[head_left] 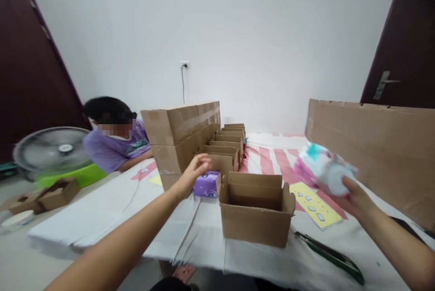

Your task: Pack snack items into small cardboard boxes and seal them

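Note:
My left hand [195, 169] reaches over a purple packet [206, 184] that lies on the white cloth beside an open cardboard box [255, 225]; the fingers curl loosely just above it and I cannot tell if they touch it. My right hand [351, 196] is closed on a white, pink and teal packet [322, 168], blurred by motion, held up to the right of the open box. The box looks bare inside.
A row of several small open boxes [227, 147] runs back along a tall stack of cardboard cartons [176, 137]. A flat cardboard sheet [377, 146] stands at the right. Dark scissors [329, 254] lie near the front edge. Another person in purple [115, 143] sits at the left by a fan [50, 148].

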A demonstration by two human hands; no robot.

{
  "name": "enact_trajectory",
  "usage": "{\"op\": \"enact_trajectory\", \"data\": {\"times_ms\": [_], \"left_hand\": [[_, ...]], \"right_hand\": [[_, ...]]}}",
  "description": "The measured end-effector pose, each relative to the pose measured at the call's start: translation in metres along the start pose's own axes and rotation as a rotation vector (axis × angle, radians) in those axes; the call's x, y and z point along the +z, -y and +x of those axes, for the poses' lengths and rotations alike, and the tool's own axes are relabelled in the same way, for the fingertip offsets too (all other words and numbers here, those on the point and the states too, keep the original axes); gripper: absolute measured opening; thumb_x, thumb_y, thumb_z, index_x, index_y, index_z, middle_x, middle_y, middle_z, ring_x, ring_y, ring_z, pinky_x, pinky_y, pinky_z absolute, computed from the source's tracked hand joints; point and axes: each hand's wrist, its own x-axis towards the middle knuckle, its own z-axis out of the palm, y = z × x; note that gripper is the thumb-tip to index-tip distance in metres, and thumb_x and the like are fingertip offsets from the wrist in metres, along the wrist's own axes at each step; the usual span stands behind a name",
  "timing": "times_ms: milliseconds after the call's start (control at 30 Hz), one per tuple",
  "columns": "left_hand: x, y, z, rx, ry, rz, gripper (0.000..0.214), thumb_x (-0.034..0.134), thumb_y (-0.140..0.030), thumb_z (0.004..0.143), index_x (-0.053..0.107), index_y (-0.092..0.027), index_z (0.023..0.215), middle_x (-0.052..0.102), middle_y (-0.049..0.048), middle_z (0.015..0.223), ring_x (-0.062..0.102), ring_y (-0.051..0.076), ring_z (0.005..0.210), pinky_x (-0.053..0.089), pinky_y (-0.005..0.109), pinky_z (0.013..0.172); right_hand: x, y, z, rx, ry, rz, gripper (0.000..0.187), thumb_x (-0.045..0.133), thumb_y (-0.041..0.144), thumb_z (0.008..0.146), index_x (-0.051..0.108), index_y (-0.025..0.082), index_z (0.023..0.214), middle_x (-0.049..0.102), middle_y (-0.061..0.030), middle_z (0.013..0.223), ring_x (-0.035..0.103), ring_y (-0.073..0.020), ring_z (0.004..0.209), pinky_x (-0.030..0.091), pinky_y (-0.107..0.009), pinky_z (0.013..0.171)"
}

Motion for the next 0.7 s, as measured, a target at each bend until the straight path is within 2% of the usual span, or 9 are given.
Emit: {"op": "enact_trajectory", "data": {"times_ms": [67, 100, 133, 200, 300, 367, 433, 567, 700], "left_hand": [[-0.01, 0.034, -0.036, -0.167, 0.175, 0.023, 0.076, 0.07, -0.056, 0.065, 0.045, -0.021, 0.127, 0.054, 0.0153, 0.125, 0.053, 0.03, 0.116, 0.042, 0.046, 0.095], [-0.011, 0.051, -0.052, -0.249, 0.253, 0.042, 0.084, 0.077, -0.053, 0.057, 0.045, -0.024, 0.128, 0.054, 0.0157, 0.127, 0.054, 0.031, 0.115, 0.041, 0.048, 0.096], [-0.008, 0.067, -0.066, -0.311, 0.304, 0.066, 0.091, 0.081, -0.049, 0.052, 0.043, -0.027, 0.131, 0.05, 0.0166, 0.132, 0.052, 0.033, 0.118, 0.039, 0.051, 0.097], [0.006, 0.091, -0.087, -0.308, 0.299, 0.128, 0.112, 0.087, -0.042, 0.042, 0.033, -0.028, 0.139, 0.037, 0.0197, 0.144, 0.036, 0.037, 0.132, 0.029, 0.055, 0.104], [0.034, 0.107, -0.1, -0.209, 0.254, 0.099, 0.128, 0.087, -0.044, 0.039, 0.018, -0.025, 0.146, 0.02, 0.0212, 0.152, 0.017, 0.036, 0.141, 0.021, 0.055, 0.109], [0.045, 0.108, -0.103, -0.157, 0.265, 0.027, 0.13, 0.086, -0.045, 0.042, 0.012, -0.024, 0.147, 0.027, 0.0203, 0.15, 0.027, 0.035, 0.138, 0.027, 0.052, 0.108], [0.043, 0.107, -0.108, -0.125, 0.147, 0.012, 0.122, 0.083, -0.046, 0.048, 0.014, -0.024, 0.146, 0.035, 0.0182, 0.146, 0.036, 0.035, 0.133, 0.036, 0.049, 0.104], [0.002, 0.112, -0.122, -0.115, -0.276, 0.078, 0.099, 0.079, -0.051, 0.051, 0.033, -0.022, 0.134, 0.05, 0.0137, 0.133, 0.045, 0.035, 0.126, 0.04, 0.047, 0.104], [-0.044, 0.129, -0.127, -0.098, -0.486, 0.121, 0.093, 0.083, -0.05, 0.04, 0.042, -0.022, 0.119, 0.059, 0.0105, 0.118, 0.051, 0.036, 0.119, 0.041, 0.048, 0.103]], "right_hand": [[-0.04, -0.029, -0.032, 0.099, -0.008, -0.064, 0.049, 0.064, 0.065, 0.059, 0.07, 0.027, 0.09, 0.064, -0.0218, 0.113, 0.064, -0.0358, 0.1, 0.048, -0.048, 0.082], [-0.053, -0.043, -0.047, 0.16, 0.062, -0.077, 0.049, 0.065, 0.065, 0.057, 0.07, 0.028, 0.09, 0.064, -0.0224, 0.114, 0.063, -0.036, 0.102, 0.048, -0.047, 0.083], [-0.059, -0.055, -0.06, 0.227, 0.136, -0.09, 0.05, 0.067, 0.062, 0.056, 0.071, 0.027, 0.091, 0.066, -0.0223, 0.11, 0.064, -0.0369, 0.1, 0.049, -0.047, 0.083], [-0.05, -0.074, -0.08, 0.338, 0.316, -0.1, 0.05, 0.072, 0.054, 0.056, 0.07, 0.022, 0.094, 0.069, -0.0199, 0.101, 0.066, -0.0377, 0.094, 0.048, -0.05, 0.084], [0.007, -0.087, -0.094, 0.375, 0.612, -0.081, 0.057, 0.08, 0.043, 0.052, 0.068, 0.018, 0.102, 0.071, -0.0146, 0.098, 0.066, -0.0369, 0.092, 0.048, -0.051, 0.085], [0.058, -0.091, -0.096, 0.308, 0.743, -0.07, 0.067, 0.085, 0.038, 0.046, 0.065, 0.019, 0.107, 0.07, -0.0118, 0.1, 0.065, -0.036, 0.096, 0.047, -0.049, 0.088], [0.105, -0.096, -0.094, 0.207, 0.797, -0.029, 0.078, 0.088, 0.034, 0.04, 0.06, 0.021, 0.112, 0.069, -0.0092, 0.103, 0.064, -0.0331, 0.098, 0.046, -0.047, 0.09], [0.168, -0.116, -0.091, 0.176, 0.928, 0.095, 0.079, 0.087, 0.04, 0.041, 0.057, 0.017, 0.111, 0.069, -0.0092, 0.1, 0.064, -0.0321, 0.097, 0.049, -0.046, 0.086], [0.201, -0.145, -0.091, 0.147, 0.973, 0.178, 0.079, 0.089, 0.039, 0.038, 0.059, 0.018, 0.108, 0.07, -0.0077, 0.098, 0.064, -0.0318, 0.097, 0.048, -0.045, 0.088]]}}
